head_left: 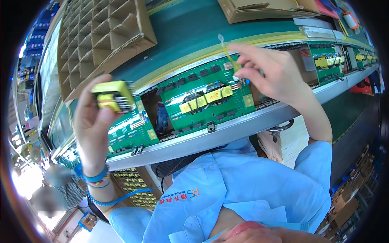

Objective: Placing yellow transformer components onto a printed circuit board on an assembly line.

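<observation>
My left hand grips a yellow transformer, raised above the left end of the green circuit board; my right hand pinches what looks like a thin yellow tie over its right end. I'd line the pins up squarely before seating it. Beyond the board lies a brown divided carton; yellow labels sit mid-board.

Line: you face a long conveyor with a grey metal rail, curving across the view
Belt beyond: a green belt edged in yellow
Boxes: a cardboard divider tray sits at your upper left, a flat cardboard box at the top
Floor: pale floor shows under the rail
Light: bright glare at your lower left
</observation>
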Demonstrator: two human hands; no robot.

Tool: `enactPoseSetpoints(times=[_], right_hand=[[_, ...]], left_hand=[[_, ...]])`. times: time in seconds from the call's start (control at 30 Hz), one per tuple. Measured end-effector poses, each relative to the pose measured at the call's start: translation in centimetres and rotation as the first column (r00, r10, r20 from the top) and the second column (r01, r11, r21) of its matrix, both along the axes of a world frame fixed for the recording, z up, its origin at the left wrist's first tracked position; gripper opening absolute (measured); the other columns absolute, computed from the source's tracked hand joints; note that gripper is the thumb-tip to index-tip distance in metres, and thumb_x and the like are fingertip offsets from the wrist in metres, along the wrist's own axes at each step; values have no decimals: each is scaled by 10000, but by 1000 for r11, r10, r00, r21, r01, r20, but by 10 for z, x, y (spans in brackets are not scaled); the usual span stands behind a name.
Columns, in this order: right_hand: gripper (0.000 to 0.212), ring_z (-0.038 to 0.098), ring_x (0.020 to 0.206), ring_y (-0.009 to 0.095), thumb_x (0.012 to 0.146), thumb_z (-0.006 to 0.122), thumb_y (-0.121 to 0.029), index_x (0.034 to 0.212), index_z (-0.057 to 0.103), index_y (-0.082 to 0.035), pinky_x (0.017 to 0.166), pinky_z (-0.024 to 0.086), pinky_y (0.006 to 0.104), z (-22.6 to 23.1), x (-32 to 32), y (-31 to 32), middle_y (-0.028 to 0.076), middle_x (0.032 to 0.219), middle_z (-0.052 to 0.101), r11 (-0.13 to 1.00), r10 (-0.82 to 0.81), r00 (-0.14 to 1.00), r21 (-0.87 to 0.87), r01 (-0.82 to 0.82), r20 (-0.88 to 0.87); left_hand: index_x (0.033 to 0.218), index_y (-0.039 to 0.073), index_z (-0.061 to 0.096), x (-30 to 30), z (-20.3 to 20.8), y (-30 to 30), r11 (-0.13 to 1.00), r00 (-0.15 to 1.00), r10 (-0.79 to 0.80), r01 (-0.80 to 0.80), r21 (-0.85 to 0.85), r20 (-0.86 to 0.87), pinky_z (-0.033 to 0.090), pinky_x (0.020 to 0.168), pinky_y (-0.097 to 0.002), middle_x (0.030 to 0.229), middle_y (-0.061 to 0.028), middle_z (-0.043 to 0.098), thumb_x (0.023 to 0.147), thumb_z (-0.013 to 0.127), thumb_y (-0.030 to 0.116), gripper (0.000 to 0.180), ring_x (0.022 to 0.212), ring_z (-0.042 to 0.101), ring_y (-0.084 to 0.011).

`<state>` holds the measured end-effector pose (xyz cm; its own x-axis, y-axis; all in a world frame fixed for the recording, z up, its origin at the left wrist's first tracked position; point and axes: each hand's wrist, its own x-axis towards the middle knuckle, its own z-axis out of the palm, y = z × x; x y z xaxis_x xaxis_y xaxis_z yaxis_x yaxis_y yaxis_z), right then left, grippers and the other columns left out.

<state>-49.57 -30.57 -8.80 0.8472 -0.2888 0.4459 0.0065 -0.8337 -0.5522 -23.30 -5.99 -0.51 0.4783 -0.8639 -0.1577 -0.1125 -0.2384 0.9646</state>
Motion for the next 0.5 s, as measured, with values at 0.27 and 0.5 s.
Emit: enactPoseSetpoints(times=[0.27, 0.5], right_hand=[[509, 684, 723, 261, 698, 818, -170, 1175, 669, -71, 570, 550, 339, 10, -4, 43, 134, 1002, 702, 968, 95, 995, -237, -84, 35], [418, 657, 719, 154, 730, 707, -169, 1147, 717, -169, 546, 531, 251, -12, 6, 42, 56, 954, 666, 942, 110, 987, -329, -66, 118]], left_hand=[[1315, -38, 505, -22, -56, 6, 996, 992, -64, 70, 49, -106, 489, 943, -266, 1164, -85, 584, 875, 673, -50, 471, 1070, 595, -147], [1314, -21, 493, -24, -71, 4, 991, 994, -91, 96, 88, -57, 489, 958, -272, 1176, -88, 594, 897, 673, -25, 454, 1074, 596, -146]])
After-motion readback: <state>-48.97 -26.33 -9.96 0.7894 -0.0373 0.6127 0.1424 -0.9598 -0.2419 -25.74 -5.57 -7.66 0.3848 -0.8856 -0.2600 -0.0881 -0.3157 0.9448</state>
